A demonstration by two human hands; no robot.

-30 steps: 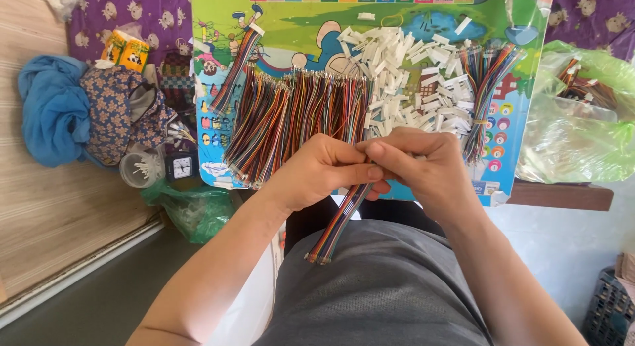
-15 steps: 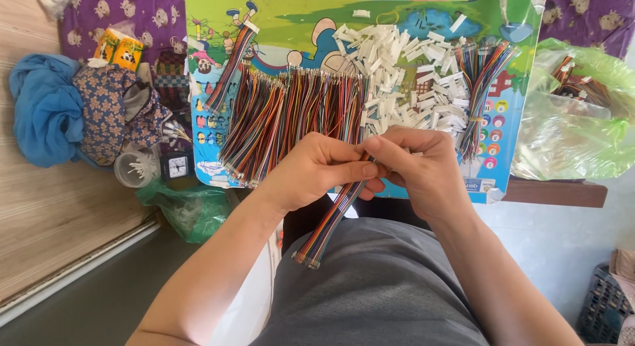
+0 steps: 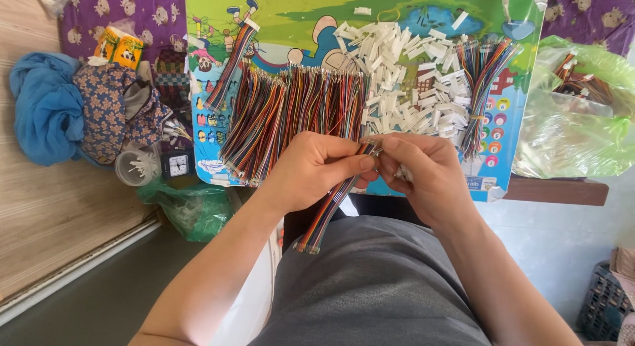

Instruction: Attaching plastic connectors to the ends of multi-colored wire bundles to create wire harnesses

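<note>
While both hands meet just below the cartoon-printed board (image 3: pixel 218 61), we note little change from half a second ago: our left hand (image 3: pixel 316 171) still pinches the rainbow ribbon cable (image 3: pixel 329 210), its tail hanging toward the lap. Our right hand (image 3: pixel 423 177) stays pinched at its top end, apparently on a white connector (image 3: pixel 401 175); fitting looks ongoing.

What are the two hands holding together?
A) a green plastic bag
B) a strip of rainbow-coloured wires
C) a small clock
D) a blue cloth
B: the left hand and right hand pinch the top end of a strip of rainbow-coloured wires, which hangs down toward the lap.
</note>
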